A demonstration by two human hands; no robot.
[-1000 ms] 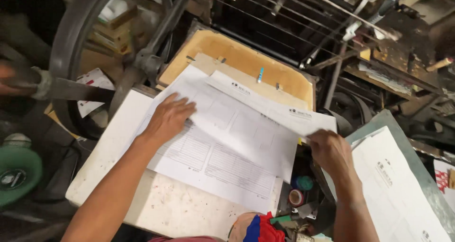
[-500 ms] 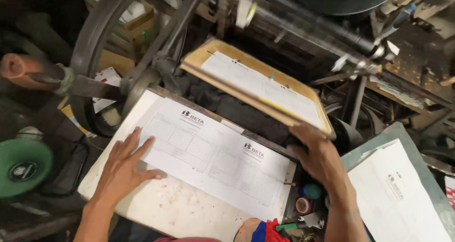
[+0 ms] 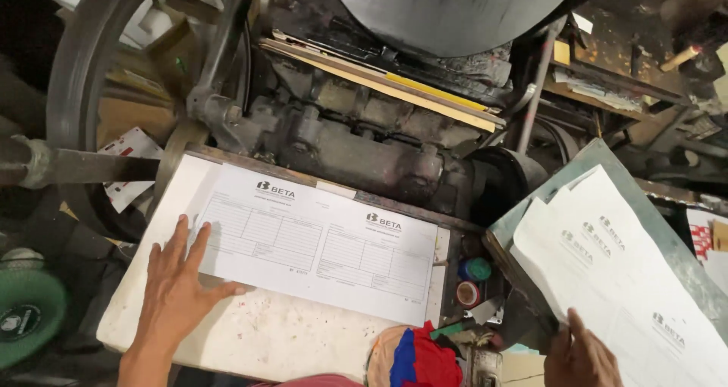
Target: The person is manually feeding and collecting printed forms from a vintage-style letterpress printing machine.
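A stack of white printed form sheets (image 3: 322,247) lies on a pale, stained feed board (image 3: 280,345) in front of a dark printing press (image 3: 364,144). My left hand (image 3: 178,288) rests flat on the board, fingers spread, thumb touching the stack's lower left edge. My right hand (image 3: 582,355) sits at the bottom right, at the lower edge of a second pile of printed sheets (image 3: 629,273) on a grey-green board (image 3: 599,159). Whether it grips a sheet is unclear. The press platen (image 3: 387,80) stands closed up against the machine.
A large flywheel (image 3: 83,91) and shaft (image 3: 68,166) stand at the left. A green round object (image 3: 26,315) lies at the lower left. Small tape rolls and tins (image 3: 470,281) sit between the boards, a red-blue cloth (image 3: 421,357) below them.
The platen has swung up and closed with its sheet. My right hand left the stack's right corner and moved down to the right pile. My left hand stays flat on the board.
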